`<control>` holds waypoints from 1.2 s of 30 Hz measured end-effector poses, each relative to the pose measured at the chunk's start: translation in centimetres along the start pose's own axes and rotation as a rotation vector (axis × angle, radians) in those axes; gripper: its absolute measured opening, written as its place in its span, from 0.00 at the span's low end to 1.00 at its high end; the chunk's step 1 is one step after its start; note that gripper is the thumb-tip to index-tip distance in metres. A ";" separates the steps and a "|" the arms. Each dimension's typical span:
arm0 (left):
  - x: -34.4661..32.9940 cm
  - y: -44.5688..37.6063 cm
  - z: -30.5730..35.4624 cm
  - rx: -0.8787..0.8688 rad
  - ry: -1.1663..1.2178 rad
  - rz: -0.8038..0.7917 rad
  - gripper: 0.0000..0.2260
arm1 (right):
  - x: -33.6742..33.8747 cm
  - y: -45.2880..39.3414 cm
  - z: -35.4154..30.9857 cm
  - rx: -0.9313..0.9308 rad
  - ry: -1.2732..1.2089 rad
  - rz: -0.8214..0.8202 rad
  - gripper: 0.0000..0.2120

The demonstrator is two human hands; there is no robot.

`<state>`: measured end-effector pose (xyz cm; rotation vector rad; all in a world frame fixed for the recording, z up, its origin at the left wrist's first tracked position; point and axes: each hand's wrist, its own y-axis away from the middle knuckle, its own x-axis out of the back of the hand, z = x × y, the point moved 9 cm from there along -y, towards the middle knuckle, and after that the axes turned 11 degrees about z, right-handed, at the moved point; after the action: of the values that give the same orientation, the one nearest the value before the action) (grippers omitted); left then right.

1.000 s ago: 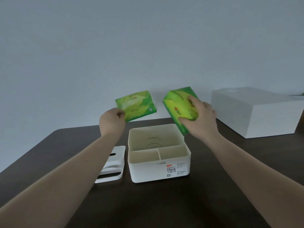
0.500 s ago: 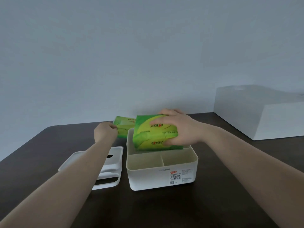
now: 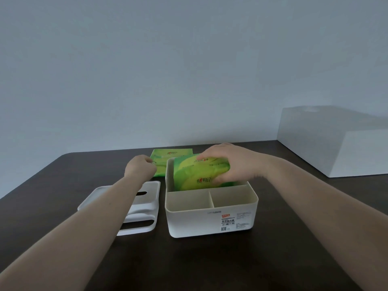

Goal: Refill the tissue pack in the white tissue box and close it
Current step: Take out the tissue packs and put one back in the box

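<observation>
While our right fingers (image 3: 212, 157) curl over the top of a green tissue pack (image 3: 199, 175), thumb beneath its near face, our right hand (image 3: 233, 162) grips it tilted and partly sunk in the rear compartment of the white tissue box (image 3: 210, 223). The pack's upper part stands above the box rim, and its lower edge is hidden behind the divider wall. Two smaller front compartments lie between that divider and the near wall, which carries a printed label (image 3: 228, 222).

Our left fingers (image 3: 150, 162) are closed on the near edge of a second green pack (image 3: 170, 157), which lies flat on the table (image 3: 210, 265) just behind and left of the box; the left hand (image 3: 139, 168) covers its corner, and the box's rear wall hides part of its right side. We cannot tell whether this pack is lifted at all or resting fully.

Further out, the box's white lid (image 3: 144, 208) lies on the table just left of the box, apart from it, its oval slot showing beside our left forearm, which crosses over the lid and hides its middle. A large white carton (image 3: 340, 150) sits well apart at the far right of the table, against the pale wall (image 3: 168, 70).
</observation>
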<state>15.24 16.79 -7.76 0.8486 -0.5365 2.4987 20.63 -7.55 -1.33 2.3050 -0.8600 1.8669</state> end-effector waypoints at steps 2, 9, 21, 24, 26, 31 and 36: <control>0.6 0.2 0.0 0.005 0.033 -0.013 0.20 | 0.6 0.3 -0.1 -0.027 -0.024 0.037 0.31; 4.1 2.3 0.0 -0.057 -0.101 -0.028 0.20 | 2.6 -0.2 -2.3 -0.060 0.001 0.224 0.18; 12.8 5.1 -10.3 0.142 -0.416 0.015 0.05 | -0.6 -0.6 -9.6 -0.070 -0.015 0.311 0.11; 13.0 6.1 -11.9 0.266 -0.391 -0.072 0.17 | -1.8 -0.6 -10.8 -0.099 0.000 0.308 0.10; 13.0 7.1 -12.7 0.336 -0.330 -0.154 0.23 | -2.5 -1.0 -12.1 -0.098 -0.006 0.308 0.11; 13.4 7.9 -14.6 0.363 -0.160 -0.255 0.29 | -6.2 -2.5 -15.2 -0.166 0.022 0.179 0.10; 13.3 7.3 -15.5 0.452 0.116 -0.122 0.07 | -12.0 -3.3 -15.0 -0.355 0.042 -0.124 0.13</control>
<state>-5.33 22.16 -12.15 0.8542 0.1257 2.5709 7.45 5.46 -7.30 2.0472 -0.9322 1.5601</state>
